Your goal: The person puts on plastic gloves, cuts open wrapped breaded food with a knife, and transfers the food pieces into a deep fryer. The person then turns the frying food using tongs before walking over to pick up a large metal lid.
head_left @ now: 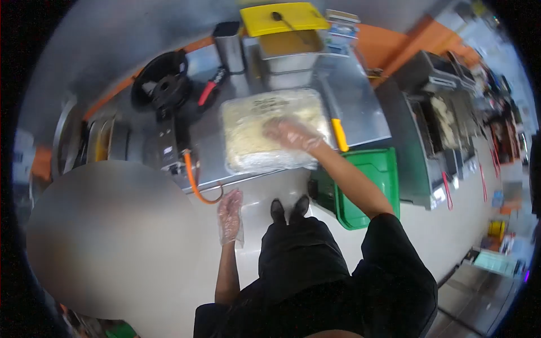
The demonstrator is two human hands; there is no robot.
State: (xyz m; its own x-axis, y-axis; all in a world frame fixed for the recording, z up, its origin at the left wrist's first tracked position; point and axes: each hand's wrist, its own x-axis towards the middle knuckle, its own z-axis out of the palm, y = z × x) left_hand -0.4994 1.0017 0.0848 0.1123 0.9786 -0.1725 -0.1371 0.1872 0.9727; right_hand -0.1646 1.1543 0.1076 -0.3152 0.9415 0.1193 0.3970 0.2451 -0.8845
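My right hand, in a clear plastic glove, lies over a wide tray of pale food wrapped in clear film. Its fingers are stretched out flat over the film and blurred a little by motion; nothing shows in its grip. Dark handwriting marks the film near the far side. Below the table's front edge hangs my left hand, also gloved, with its fingers loosely extended and nothing visible in it. Beside the tray's right side lies a knife with a yellow handle.
Behind the tray stand a metal container, a yellow lid with a dark spoon, and a tall metal canister. A gas burner with an orange hose is left. A green bin stands below right.
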